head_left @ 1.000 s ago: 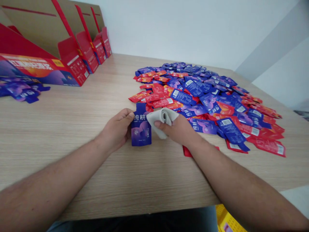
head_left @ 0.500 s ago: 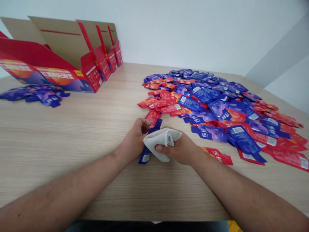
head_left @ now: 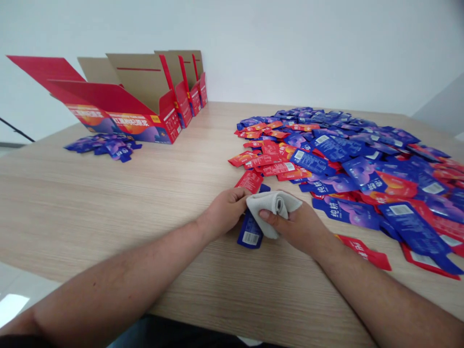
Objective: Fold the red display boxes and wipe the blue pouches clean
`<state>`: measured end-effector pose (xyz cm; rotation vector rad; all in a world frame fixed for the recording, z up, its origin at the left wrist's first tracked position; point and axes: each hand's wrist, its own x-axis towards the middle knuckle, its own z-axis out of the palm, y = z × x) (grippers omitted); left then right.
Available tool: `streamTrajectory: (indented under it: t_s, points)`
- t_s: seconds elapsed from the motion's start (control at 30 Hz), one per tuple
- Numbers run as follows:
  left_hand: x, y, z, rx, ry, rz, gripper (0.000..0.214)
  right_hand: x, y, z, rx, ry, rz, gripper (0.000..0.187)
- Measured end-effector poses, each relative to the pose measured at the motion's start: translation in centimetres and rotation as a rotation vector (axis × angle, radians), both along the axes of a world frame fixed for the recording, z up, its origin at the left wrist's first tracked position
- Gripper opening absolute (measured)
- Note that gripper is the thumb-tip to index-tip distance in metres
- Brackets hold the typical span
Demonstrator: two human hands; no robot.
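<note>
Between my hands is a blue sachet (head_left: pixel 251 233), its barcode end toward me and its middle partly covered. My left hand (head_left: pixel 228 209) pinches it along the left edge with curled fingers. A folded grey-white cloth (head_left: pixel 270 208) is gripped in my right hand (head_left: pixel 299 224), thumb on top, and lies against the sachet's face. Just beyond my fingers a red sachet (head_left: pixel 250 181) rests on the table. The fingertips of my right hand are hidden behind the cloth.
A big heap of blue and red sachets (head_left: pixel 326 150) spreads over the table's right side. One red sachet (head_left: pixel 364 251) lies near my right forearm. At the back left stand several open red cartons (head_left: pixel 145 118), with a small pile of blue sachets (head_left: pixel 105 145) before them.
The view has swung left, so everything appears further right. The blue sachet has turned to show more of its barcode side, and the cloth stays against it in my right hand.
</note>
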<state>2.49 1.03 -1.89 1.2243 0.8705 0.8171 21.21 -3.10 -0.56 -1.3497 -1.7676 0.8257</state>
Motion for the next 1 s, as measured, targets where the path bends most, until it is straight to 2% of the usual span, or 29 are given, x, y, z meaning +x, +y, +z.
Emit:
streamTrajectory:
  t_s: [0.13, 0.2, 0.27, 0.4, 0.57, 0.67, 0.73, 0.87, 0.9, 1.0]
  points:
    - [-0.1, 0.2, -0.2, 0.032, 0.156, -0.005, 0.02, 0.3, 0.4, 0.3, 0.12, -0.135, 0.006, 0.024]
    - [0.0, 0.1, -0.2, -0.021, 0.12, 0.002, 0.022, 0.3, 0.3, 0.6, 0.199, -0.217, -0.036, 0.021]
    - [0.0, 0.1, -0.2, -0.094, 0.057, 0.014, 0.024, 0.2, 0.0, 0.9, 0.243, -0.28, -0.009, 0.016]
    - [0.0, 0.1, -0.1, -0.134, 0.001, 0.021, 0.025, -0.1, -0.6, 1.2, 0.182, -0.365, 0.222, 0.024]
    - [0.1, 0.0, 0.3, -0.227, -0.004, 0.015, 0.021, -0.1, -0.6, 1.3, 0.199, -0.345, 0.103, 0.015]
    - [0.1, -0.1, 0.7, -0.17, 0.012, 0.014, 0.022, -0.3, -0.8, 1.4, 0.169, -0.42, 0.268, 0.02]
    - [0.1, -0.1, 0.9, -0.163, 0.011, 0.015, 0.022, -0.3, -0.8, 1.5, 0.149, -0.451, 0.303, 0.023]
    - [0.1, -0.1, 0.8, -0.237, 0.01, 0.0, 0.018, 0.0, -0.5, 1.5, 0.169, -0.39, 0.098, 0.019]
    - [0.1, 0.0, 0.8, -0.227, 0.014, -0.002, 0.018, 0.0, -0.5, 1.5, 0.173, -0.39, 0.118, 0.019]
    - [0.1, 0.1, 0.6, -0.163, 0.003, 0.008, 0.02, 0.0, -0.6, 1.4, 0.153, -0.455, 0.3, 0.024]
